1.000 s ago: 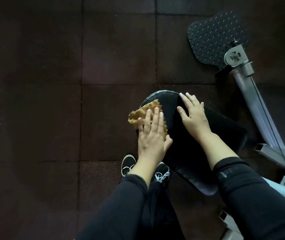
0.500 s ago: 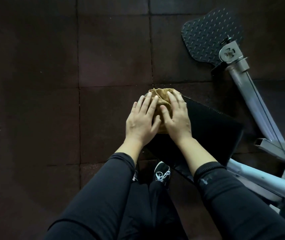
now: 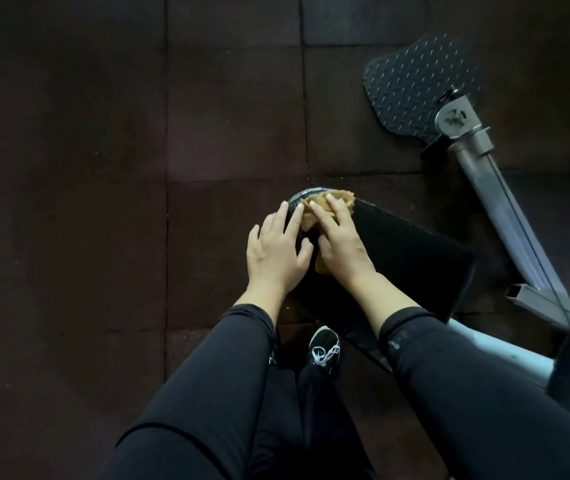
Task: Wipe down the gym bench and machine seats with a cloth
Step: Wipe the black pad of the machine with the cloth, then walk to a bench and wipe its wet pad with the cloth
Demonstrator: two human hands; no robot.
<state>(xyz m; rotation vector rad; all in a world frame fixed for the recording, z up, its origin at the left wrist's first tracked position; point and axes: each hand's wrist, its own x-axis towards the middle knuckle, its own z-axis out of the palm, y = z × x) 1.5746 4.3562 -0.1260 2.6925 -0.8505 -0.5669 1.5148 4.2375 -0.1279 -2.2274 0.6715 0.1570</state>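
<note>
A black padded machine seat [image 3: 411,258] stands in the middle of the view, its rounded end pointing away from me. A tan waffle-weave cloth [image 3: 314,206] lies on that far end. My right hand [image 3: 342,242] presses flat on the cloth with straight fingers. My left hand [image 3: 276,251] lies beside it on the seat's left edge, fingers spread, its fingertips just touching the cloth's left side. Most of the cloth is hidden under my right hand.
A grey metal frame arm [image 3: 505,220] runs diagonally at the right, ending in a black diamond-plate footplate [image 3: 411,84] at the upper right. A pale frame tube [image 3: 505,355] passes under the seat. My black shoes [image 3: 323,348] stand on dark rubber floor tiles [image 3: 103,202].
The cloth passed from under my left hand to under my right hand and moved to the seat's far end. My left hand slid off to the left edge.
</note>
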